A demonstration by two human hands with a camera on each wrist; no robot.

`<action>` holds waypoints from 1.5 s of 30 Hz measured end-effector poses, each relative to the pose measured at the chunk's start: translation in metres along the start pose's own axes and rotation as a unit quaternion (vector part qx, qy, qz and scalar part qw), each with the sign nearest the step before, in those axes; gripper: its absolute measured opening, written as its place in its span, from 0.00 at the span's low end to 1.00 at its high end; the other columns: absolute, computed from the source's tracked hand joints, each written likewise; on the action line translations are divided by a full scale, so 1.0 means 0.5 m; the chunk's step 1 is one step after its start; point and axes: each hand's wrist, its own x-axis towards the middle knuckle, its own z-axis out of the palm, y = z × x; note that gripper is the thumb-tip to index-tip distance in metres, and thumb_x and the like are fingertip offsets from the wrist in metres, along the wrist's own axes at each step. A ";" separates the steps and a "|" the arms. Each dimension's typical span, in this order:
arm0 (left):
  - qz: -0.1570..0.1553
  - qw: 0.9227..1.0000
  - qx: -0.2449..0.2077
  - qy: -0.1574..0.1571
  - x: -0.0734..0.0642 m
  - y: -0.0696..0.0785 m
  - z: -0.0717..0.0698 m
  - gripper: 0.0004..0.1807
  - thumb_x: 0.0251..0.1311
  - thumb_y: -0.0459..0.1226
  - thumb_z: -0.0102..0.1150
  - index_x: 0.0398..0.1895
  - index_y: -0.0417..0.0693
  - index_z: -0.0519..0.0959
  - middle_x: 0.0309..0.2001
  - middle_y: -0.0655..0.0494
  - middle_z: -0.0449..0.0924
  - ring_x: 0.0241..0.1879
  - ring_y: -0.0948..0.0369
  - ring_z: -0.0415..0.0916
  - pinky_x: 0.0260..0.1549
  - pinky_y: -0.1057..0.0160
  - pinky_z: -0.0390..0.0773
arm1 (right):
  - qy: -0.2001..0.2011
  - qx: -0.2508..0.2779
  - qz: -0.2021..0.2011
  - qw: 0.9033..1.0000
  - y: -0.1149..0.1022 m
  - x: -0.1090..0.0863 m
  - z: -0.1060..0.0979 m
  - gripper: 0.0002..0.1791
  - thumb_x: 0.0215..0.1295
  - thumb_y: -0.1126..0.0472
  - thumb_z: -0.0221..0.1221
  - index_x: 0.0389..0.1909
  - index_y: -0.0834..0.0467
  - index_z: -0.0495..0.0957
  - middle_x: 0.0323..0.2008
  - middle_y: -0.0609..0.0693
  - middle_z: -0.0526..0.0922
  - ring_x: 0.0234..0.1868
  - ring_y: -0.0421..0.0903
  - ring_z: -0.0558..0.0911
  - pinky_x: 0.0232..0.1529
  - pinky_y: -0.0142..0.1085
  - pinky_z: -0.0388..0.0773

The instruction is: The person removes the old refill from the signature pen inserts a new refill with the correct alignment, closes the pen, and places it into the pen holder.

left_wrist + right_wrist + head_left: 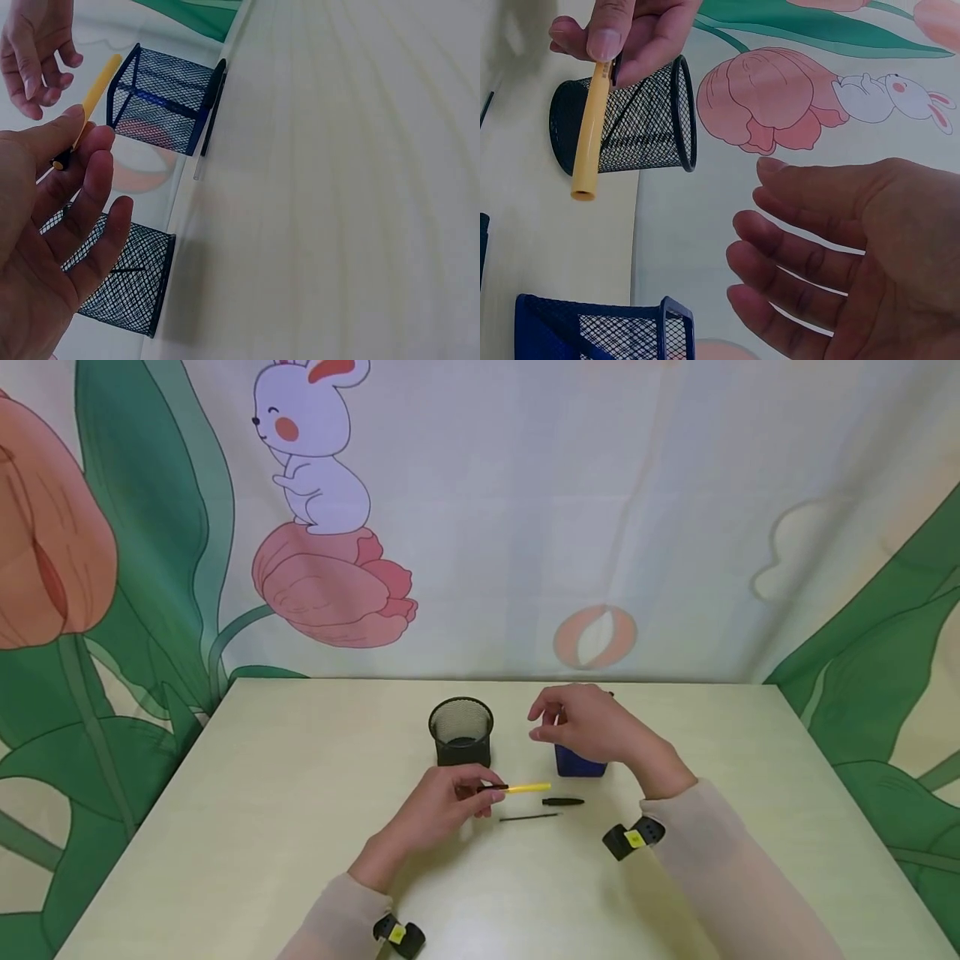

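My left hand (442, 806) pinches a yellow pen barrel (531, 788) with a black end between thumb and fingers, above the table. In the right wrist view the barrel's far end (583, 195) shows a hole. My right hand (588, 722) holds nothing; its fingers are loosely bent over a blue mesh pen holder (580, 767), which it partly hides in the head view. On the table in front of that holder lie a black pen piece (564, 802) and a thin pen refill (528, 817).
A round black mesh pen holder (462, 755) stands just beyond my left hand. The pale table (262, 793) ends at a printed curtain (487, 527) with a rabbit and flowers. Each wrist wears a small black camera (633, 838).
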 end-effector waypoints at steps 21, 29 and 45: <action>-0.003 1.000 0.006 0.003 -0.003 -0.007 -0.002 0.05 0.68 0.43 0.67 0.44 0.56 0.87 0.28 0.62 0.85 0.30 0.55 0.86 0.31 0.67 0.80 | 0.000 -0.003 -0.004 1.000 -0.011 0.042 0.017 0.09 0.70 0.54 0.66 0.46 0.52 0.85 0.36 0.45 0.86 0.32 0.41 0.80 0.39 0.37 0.78; -0.011 1.000 0.011 0.004 -0.004 -0.005 0.000 0.06 0.68 0.43 0.68 0.45 0.56 0.87 0.27 0.65 0.85 0.31 0.53 0.87 0.32 0.67 0.80 | -0.002 -0.013 -0.009 1.000 -0.016 0.060 0.022 0.09 0.70 0.54 0.67 0.46 0.52 0.85 0.37 0.44 0.86 0.33 0.41 0.81 0.39 0.37 0.79; -0.009 1.000 0.012 -0.001 -0.003 -0.005 -0.001 0.09 0.69 0.45 0.66 0.46 0.53 0.87 0.28 0.63 0.86 0.32 0.53 0.87 0.33 0.68 0.79 | -0.025 -0.052 -0.049 0.997 -0.064 0.121 0.055 0.06 0.73 0.57 0.64 0.46 0.53 0.85 0.41 0.46 0.88 0.38 0.43 0.84 0.44 0.39 0.82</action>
